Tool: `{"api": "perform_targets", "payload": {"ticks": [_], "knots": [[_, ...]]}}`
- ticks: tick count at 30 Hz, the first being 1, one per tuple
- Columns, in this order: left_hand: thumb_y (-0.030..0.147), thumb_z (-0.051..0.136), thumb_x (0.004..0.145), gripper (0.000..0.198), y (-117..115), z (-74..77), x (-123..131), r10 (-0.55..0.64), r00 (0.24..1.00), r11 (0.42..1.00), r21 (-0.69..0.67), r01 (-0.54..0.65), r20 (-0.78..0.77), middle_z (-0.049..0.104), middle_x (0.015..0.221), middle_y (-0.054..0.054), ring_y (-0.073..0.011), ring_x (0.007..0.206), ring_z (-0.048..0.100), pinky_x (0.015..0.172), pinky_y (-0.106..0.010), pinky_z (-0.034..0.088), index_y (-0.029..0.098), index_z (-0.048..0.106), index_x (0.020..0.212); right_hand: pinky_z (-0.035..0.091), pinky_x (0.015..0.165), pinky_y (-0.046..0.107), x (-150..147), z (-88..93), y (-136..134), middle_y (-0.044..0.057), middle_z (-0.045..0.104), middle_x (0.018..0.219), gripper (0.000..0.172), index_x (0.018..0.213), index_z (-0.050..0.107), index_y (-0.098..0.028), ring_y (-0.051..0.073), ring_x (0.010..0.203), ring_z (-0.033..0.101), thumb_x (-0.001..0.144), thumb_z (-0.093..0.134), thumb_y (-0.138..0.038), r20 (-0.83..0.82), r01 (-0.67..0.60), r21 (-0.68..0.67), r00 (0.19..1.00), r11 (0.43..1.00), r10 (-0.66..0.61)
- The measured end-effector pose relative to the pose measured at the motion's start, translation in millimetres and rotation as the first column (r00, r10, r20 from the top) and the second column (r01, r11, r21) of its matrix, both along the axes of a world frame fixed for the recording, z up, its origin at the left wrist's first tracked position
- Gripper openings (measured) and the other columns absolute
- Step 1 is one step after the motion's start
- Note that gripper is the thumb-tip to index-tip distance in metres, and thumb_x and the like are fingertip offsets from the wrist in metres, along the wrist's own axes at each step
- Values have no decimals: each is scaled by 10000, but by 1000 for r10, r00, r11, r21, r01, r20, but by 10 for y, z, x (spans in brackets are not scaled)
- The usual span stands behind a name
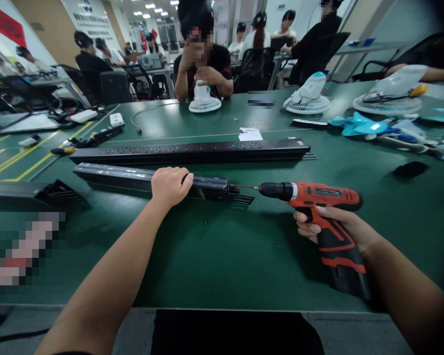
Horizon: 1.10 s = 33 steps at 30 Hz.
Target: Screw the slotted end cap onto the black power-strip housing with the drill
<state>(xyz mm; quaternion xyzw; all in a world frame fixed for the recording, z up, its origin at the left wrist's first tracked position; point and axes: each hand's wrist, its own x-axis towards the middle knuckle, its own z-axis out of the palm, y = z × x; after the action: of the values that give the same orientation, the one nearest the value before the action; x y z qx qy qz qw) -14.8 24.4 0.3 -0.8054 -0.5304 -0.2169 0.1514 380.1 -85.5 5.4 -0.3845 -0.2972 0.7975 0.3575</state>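
Note:
My left hand (171, 185) is wrapped over the top of a long black metal housing (114, 173), which lies across the green table. In my right hand (329, 222) is a red and black cordless drill (323, 195), held level and pointing left. Its long thin bit (246, 186) reaches the housing's right end, where a slotted black end piece (242, 199) shows. Whether the tip sits in a screw is too small to tell. Just behind lies a long black power strip (192, 150) with a row of sockets and red dots.
Across the green table (222, 261) a person handles a white fan (204, 101). More fan parts (308, 98) and blue fan blades (358, 124) lie at the back right. A yellow-black screwdriver (62, 150) rests left, above another black housing (18, 190). Other people sit behind.

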Motion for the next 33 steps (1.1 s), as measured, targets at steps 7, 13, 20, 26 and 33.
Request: {"api": "perform_targets", "payload": {"ticks": [7,13,20,26,33], "knots": [[423,384,1044,484,-5,6,3,0,1000,1000,-3,0,8,747,765,-68,-264,742,664,735,-419,409,207,767,843,345,406,214,4,12,0,-16,474,618,244,824,552,-204,98,518,342,646,527,-368,9,-4,4,1000,1000,4],[430,382,1042,478,-3,7,4,6,1000,1000,-8,-6,6,756,780,-70,-263,749,665,744,-412,417,217,766,854,354,410,221,11,-8,2,-16,472,644,250,820,546,-210,97,519,340,644,521,-387,35,-14,10,999,1000,13],[431,381,1041,477,-4,0,0,5,1000,1000,-11,-5,17,752,773,-70,-264,743,657,743,-416,417,224,761,842,335,391,223,13,-6,5,-16,476,647,251,818,539,-224,97,505,338,637,535,-396,59,-15,33,998,999,13],[432,379,1038,476,-10,7,5,9,1000,1000,-17,-9,19,755,782,-77,-268,756,662,752,-417,418,225,761,845,348,403,224,7,3,1,-23,475,605,242,816,545,-218,101,505,344,640,535,-384,39,-9,24,999,1000,9],[431,380,1041,475,-7,11,9,12,1000,1000,-17,-12,7,759,786,-75,-272,763,671,756,-420,420,220,763,855,363,412,218,-2,-1,-4,-16,507,670,248,840,537,-226,91,508,352,637,541,-368,22,23,8,999,1000,-23]]}}
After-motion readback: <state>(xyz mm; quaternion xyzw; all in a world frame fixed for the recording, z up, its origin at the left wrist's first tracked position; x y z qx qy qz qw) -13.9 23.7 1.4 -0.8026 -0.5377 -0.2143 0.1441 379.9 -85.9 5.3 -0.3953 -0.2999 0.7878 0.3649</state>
